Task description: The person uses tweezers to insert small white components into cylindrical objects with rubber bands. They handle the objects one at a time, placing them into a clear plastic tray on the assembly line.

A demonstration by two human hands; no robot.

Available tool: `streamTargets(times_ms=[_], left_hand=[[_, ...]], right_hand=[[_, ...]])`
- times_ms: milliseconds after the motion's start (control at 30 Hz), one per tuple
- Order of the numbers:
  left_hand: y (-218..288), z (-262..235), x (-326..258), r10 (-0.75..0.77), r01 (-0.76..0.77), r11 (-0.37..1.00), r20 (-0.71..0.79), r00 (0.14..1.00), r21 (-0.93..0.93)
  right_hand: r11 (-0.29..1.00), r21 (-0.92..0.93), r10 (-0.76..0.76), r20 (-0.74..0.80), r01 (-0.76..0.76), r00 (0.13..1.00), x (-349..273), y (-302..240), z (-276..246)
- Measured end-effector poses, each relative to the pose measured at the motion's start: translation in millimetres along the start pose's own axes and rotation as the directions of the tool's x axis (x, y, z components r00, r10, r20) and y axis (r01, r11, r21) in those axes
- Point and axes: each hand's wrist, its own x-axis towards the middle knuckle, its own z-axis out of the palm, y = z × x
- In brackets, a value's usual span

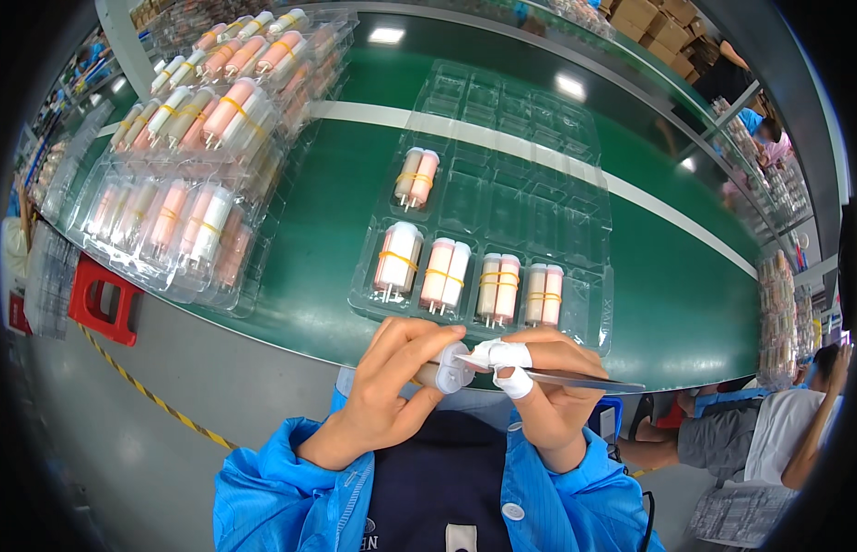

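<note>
My left hand [396, 382] is wrapped round a pair of small tubes [453, 368], their translucent pale caps turned toward my right hand. My right hand [553, 373], with white wraps on the thumb and a finger, grips slim metal tweezers [585, 378]. Its fingertips and the tool's tip meet the capped end of the held tubes. Just beyond my hands, a clear plastic tray [585, 299] carries several paired tubes [445, 274], pink, cream or white, bound with yellow rubber bands and showing thin metal prongs. One more pair [416, 178] lies farther up the tray.
Stacked clear trays [240, 198] full of banded tubes stand at the left of the green table [327, 221]. A red plastic stool [106, 299] is below the table's left edge. Another person [751, 432] sits at the right, near more stacked trays [778, 313].
</note>
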Motion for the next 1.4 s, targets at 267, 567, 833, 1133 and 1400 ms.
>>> streamTargets(times_ms=[267,567,833,1133,1400], left_hand=[[0.0,-0.6,0.6,0.015,-0.015,1.0,0.013,1.0,-0.005],[2.5,-4.1,5.0,0.036,-0.038,0.997,0.039,0.999,0.069],[-0.2,-6.2,5.8,0.097,-0.116,0.983,0.137,0.986,0.14],[4.1,-5.9,5.5,-0.108,0.128,0.971,0.106,0.988,-0.202],[0.8,-2.0,0.0,-0.175,0.216,0.893,0.139,0.975,-0.396]], right_hand=[[1.0,0.0,-0.014,0.007,0.014,1.0,-0.3,-0.8,-1.4],[1.0,-0.006,0.014,0.054,-0.014,0.998,5.5,-2.7,-0.1],[0.986,-0.043,0.166,0.278,-0.16,0.946,24.8,-8.3,-15.0],[0.86,0.473,0.193,0.043,-0.19,0.98,16.0,-12.6,-14.6],[0.882,0.44,0.193,-0.01,-0.169,0.981,-4.4,-6.0,-4.2]])
